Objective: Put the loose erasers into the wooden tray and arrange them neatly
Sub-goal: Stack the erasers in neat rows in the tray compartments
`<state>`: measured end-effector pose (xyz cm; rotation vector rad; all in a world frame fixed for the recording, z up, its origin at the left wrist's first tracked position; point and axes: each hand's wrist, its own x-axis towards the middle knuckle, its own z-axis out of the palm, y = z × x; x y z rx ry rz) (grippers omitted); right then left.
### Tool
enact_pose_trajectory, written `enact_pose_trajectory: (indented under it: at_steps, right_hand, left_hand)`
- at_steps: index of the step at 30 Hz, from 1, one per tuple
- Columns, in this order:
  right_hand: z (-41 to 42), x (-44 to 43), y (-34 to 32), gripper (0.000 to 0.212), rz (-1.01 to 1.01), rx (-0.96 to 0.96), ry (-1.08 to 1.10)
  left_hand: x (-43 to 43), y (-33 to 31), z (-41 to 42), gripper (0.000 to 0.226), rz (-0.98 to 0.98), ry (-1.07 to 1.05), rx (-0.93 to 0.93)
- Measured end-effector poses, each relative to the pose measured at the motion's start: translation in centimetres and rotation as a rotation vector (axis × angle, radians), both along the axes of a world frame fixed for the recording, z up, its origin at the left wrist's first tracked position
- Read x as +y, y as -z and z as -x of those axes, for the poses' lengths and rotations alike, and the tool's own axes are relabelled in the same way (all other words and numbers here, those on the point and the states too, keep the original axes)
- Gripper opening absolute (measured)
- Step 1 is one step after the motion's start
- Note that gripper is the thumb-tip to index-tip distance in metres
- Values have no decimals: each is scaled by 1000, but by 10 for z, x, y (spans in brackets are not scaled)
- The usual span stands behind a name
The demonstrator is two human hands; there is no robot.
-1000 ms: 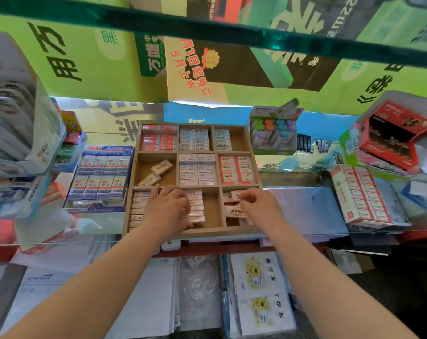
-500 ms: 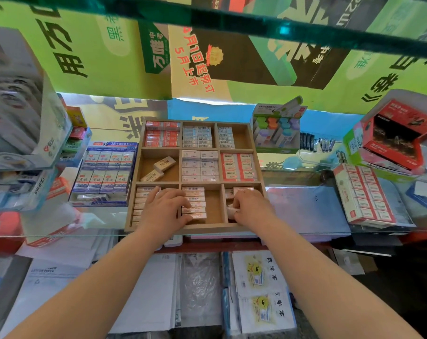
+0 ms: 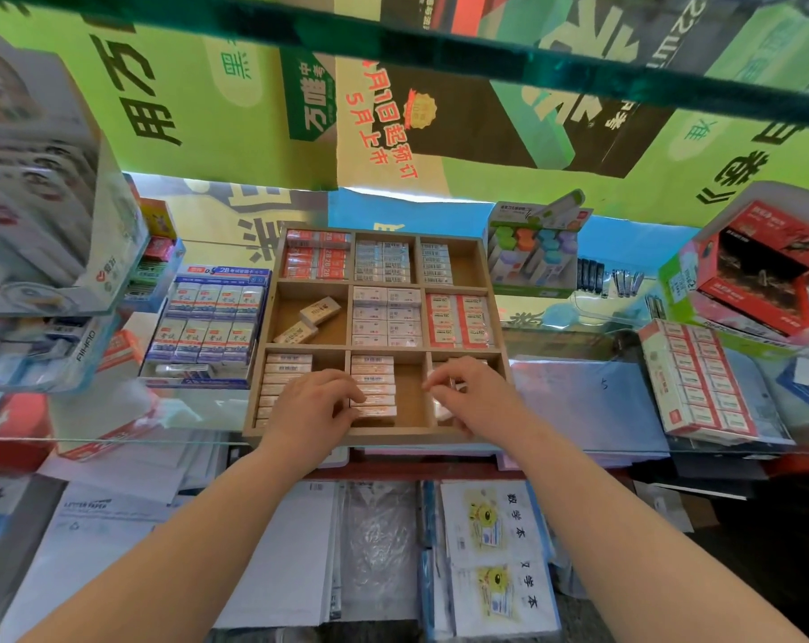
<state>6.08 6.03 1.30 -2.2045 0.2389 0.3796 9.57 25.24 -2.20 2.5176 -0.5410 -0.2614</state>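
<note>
Nine compartments make up the wooden tray [image 3: 495,313], which sits on a glass counter [image 3: 593,410], and both hands are working in its near row. The left hand [image 3: 312,410] lies palm down across the divider between the near-left and near-middle compartments, fingers curled against the column of white erasers [image 3: 374,385] stacked flat in the near-middle cell; whether it grips one or only presses the stack square, I cannot tell. The right hand [image 3: 467,394] is over the near-right compartment with thumb and fingers pinched together on what looks like a small white eraser [image 3: 442,413], though the hand hides most of that cell.

The step in hand seems to be tidying the near row: lining up the middle column while seating a piece on the right. The far and middle rows look mostly ordered already, except the middle-left compartment, where two beige erasers [image 3: 307,320] lie loose and askew, one angled above the other.

The next move likely calls for releasing the pinched eraser flat and parallel to its neighbours, then nudging the near-middle column against its left wall, since bare wood shows to its right. After that, the two skewed erasers want turning square. Care is needed not to topple the stacked columns
</note>
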Motion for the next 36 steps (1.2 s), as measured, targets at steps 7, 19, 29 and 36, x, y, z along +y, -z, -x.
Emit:
enact_pose_trajectory:
  at_steps: [7, 19, 29, 36]
  right_hand:
    - [-11, 19, 1, 33, -3, 224, 50]
    - [-18, 15, -4, 21, 717, 1, -496]
    - [-25, 22, -21, 23, 812, 91, -699]
    - [-16, 40, -2, 26, 877, -27, -685]
  left_hand:
    - [3, 1, 3, 29, -196, 210, -44]
    - [11, 5, -3, 32, -233, 268, -33]
    - [13, 1, -7, 33, -307, 322, -50]
    - [12, 7, -7, 32, -213, 275, 23]
